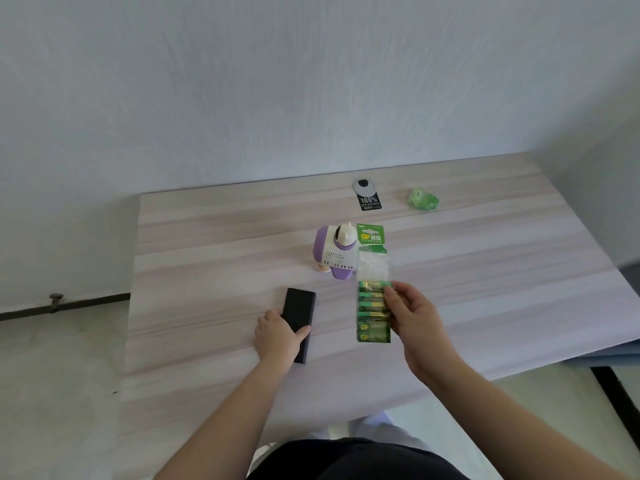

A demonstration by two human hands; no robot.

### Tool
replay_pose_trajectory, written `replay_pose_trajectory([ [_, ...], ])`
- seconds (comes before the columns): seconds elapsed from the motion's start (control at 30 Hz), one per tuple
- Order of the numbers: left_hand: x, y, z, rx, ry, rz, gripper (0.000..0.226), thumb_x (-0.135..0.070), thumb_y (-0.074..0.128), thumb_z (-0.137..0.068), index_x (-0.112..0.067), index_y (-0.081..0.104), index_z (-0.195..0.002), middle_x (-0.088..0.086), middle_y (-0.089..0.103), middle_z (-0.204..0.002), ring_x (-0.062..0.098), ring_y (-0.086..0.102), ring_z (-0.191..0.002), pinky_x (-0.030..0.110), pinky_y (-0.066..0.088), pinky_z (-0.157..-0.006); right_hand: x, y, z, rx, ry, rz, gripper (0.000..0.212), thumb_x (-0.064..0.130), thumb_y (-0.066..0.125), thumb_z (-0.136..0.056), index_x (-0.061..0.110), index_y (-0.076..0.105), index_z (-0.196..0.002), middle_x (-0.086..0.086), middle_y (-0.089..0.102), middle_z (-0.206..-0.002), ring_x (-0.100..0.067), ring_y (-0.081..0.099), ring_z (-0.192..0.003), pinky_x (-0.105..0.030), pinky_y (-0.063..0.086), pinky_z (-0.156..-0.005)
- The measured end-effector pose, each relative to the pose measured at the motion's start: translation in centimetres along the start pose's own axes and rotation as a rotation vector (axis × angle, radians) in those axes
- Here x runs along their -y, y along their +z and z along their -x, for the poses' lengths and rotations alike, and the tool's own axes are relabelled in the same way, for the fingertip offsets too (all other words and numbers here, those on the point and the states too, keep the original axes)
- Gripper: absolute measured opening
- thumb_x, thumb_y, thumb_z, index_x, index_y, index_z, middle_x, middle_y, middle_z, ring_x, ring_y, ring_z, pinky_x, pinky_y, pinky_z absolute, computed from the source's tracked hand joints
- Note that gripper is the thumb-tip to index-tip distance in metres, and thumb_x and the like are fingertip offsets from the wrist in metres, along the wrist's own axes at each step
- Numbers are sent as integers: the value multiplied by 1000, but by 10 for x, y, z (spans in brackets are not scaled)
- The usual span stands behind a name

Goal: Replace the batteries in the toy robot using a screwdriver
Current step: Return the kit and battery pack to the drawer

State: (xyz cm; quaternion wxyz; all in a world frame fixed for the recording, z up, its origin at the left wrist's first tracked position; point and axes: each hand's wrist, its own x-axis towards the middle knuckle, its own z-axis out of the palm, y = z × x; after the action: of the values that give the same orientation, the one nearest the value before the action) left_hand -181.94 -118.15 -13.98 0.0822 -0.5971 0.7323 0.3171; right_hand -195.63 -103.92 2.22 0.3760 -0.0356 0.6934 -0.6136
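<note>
Right fingers (398, 299) pinch battery pack (372, 313); left fingers (301, 332) grip black case (298, 317).

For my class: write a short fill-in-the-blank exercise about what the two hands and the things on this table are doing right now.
1. The left hand grips a flat ____ case.
2. The right hand pinches the ____ battery pack.
3. The toy robot lies just ____ of the pack's top.
4. The table has a ____ grain.

Missing words: black; green; left; wood
</note>
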Motion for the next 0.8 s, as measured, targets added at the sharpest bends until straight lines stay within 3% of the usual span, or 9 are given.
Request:
replay_pose_trajectory([
  [0.1, 0, -1, -5, 35, -20, 17, 78, -56, 77, -69, -11, 50, -126, 10, 54, -124, 28, 53, -116, 37, 46, -94, 1, 0, -1, 20, -2, -7, 18, 15, 52, -98, 19, 63, -112, 1, 75, -92, -11, 70, -82, -24, 53, -69],
  [0.23, 0, 1, -3, 64, -4, 39, 63, -53, 75, -69, -12, 60, -114, 11, 60, -113, 30, 57, -106, 39, 49, -90, 5, -4, -4, 43, 4, 6, 19, 17, 53, -98, 15, 66, -112, -1, 75, -94, -13, 71, -86, -28, 53, -76],
  [0.43, 0, -2, 13, 20, -16, 292, 51, -30, 76, -78, -6, 46, -112, 7, 58, -103, 31, 59, -95, 35, 48, -74, 18, -17, -12, 143, 8, 32, 18, 17, 52, -98, 15, 68, -106, 0, 75, -92, -13, 70, -86, -26, 53, -78],
  [0.53, 1, -3, 18, 38, -69, 398, 49, -31, 77, -79, -8, 47, -111, 7, 60, -104, 27, 58, -90, 34, 48, -73, 25, -29, -18, 194, 3, 35, 18, 17, 52, -98, 14, 67, -106, -3, 75, -94, -15, 70, -87, -27, 54, -78],
  [0.67, -11, -3, 45, 42, -205, 747, 42, -29, 77, -81, -10, 53, -109, 11, 65, -108, 24, 63, -90, 39, 55, -80, 32, -49, -26, 253, 16, 14, 19, 16, 52, -98, 10, 67, -108, -6, 74, -93, -16, 70, -83, -26, 56, -71],
  [0.8, -40, -25, 84, 24, -241, 1099, 38, -23, 78, -80, -10, 58, -109, 10, 70, -105, 25, 68, -92, 37, 57, -74, 46, -64, -35, 316, -19, 53, 19, 16, 52, -98, 12, 67, -108, -6, 74, -93, -15, 70, -82, -25, 56, -70],
])
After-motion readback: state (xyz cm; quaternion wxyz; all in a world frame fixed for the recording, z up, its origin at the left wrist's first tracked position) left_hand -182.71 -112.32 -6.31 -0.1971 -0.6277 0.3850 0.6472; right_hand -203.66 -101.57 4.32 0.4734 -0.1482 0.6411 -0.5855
